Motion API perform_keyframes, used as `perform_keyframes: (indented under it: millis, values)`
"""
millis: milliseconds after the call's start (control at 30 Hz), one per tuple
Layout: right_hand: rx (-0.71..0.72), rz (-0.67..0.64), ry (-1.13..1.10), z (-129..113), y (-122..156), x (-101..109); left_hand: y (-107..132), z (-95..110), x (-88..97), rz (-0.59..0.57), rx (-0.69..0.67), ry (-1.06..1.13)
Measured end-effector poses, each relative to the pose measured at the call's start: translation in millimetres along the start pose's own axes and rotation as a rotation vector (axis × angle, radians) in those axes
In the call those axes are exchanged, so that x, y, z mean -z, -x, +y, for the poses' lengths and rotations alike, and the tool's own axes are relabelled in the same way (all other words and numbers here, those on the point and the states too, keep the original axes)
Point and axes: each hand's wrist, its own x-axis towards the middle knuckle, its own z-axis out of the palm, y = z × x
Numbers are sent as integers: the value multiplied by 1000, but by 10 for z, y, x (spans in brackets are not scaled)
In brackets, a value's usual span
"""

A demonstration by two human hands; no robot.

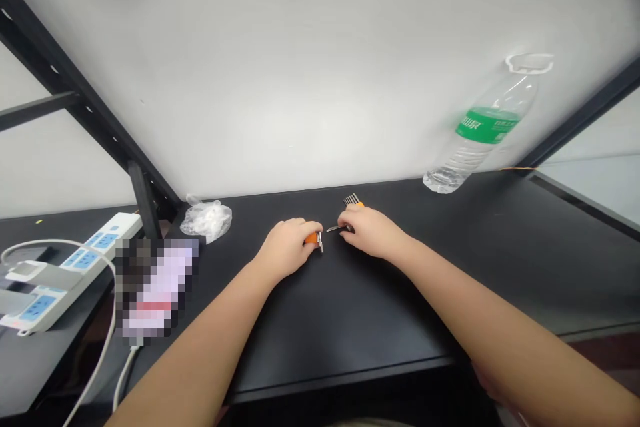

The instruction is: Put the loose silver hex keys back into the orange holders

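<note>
Both my hands rest close together on the black tabletop [350, 307]. My left hand [287, 248] is closed round a small orange-handled tool [313, 238] with a metal end. My right hand [367, 230] is closed in a pinch on a thin metal bit [334, 229] that points toward the orange handle; the two almost meet. Just behind my right hand lies a set of thin metal bits [351, 199] in an orange holder.
A crumpled clear plastic bag [206, 219] lies to the left near the wall. A water bottle [479, 131] with a green label stands at the back right. White power strips [65, 273] with cables sit at the far left beside a black rack post [145, 199].
</note>
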Motion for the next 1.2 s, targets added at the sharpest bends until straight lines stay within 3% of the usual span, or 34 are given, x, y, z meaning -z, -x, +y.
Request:
perform_keyframes:
  millis: [400, 733, 1200]
  values:
    - [-47, -38, 26, -100, 44, 31, 7, 29, -26, -46, -1, 188]
    - [46, -25, -562, -196, 57, 133, 17, -9, -55, -71, 137, 230]
    - [-14, -49, -829, -203, 73, 182, 41, 37, -12, -110, 96, 394]
